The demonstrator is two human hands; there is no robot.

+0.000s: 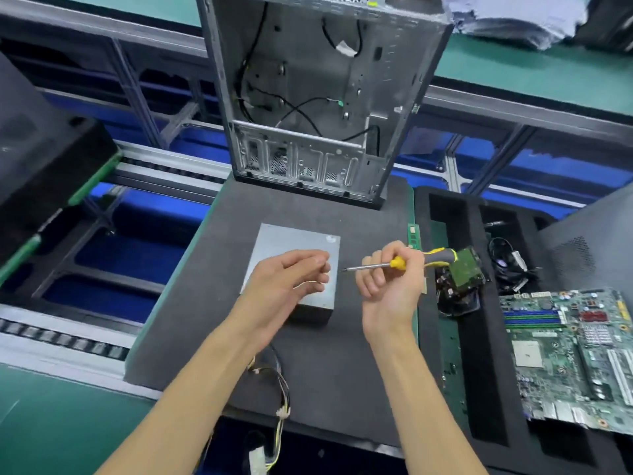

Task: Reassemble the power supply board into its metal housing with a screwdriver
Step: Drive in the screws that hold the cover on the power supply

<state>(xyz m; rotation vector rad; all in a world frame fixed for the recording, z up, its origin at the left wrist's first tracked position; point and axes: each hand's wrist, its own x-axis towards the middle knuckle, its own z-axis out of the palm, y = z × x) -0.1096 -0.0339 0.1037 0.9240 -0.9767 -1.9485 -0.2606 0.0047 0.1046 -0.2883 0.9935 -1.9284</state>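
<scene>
A grey metal power supply box (291,241) lies on the dark foam mat (308,371) in the middle. Its wire bundle (279,399) trails toward me under my left forearm. My left hand (287,282) hovers over the box's near half with fingers loosely curled, holding nothing that I can see. Just right of the box, my right hand (390,279) grips a yellow and grey screwdriver (397,262). Its metal tip points left toward the left hand's fingertips.
An open, gutted computer case (318,97) stands upright at the mat's far edge. To the right, a black foam tray (462,337) holds a hard drive (466,269), cables (513,265) and a motherboard (568,351). A memory stick (413,234) lies at the mat's right edge. Conveyor rails run on the left.
</scene>
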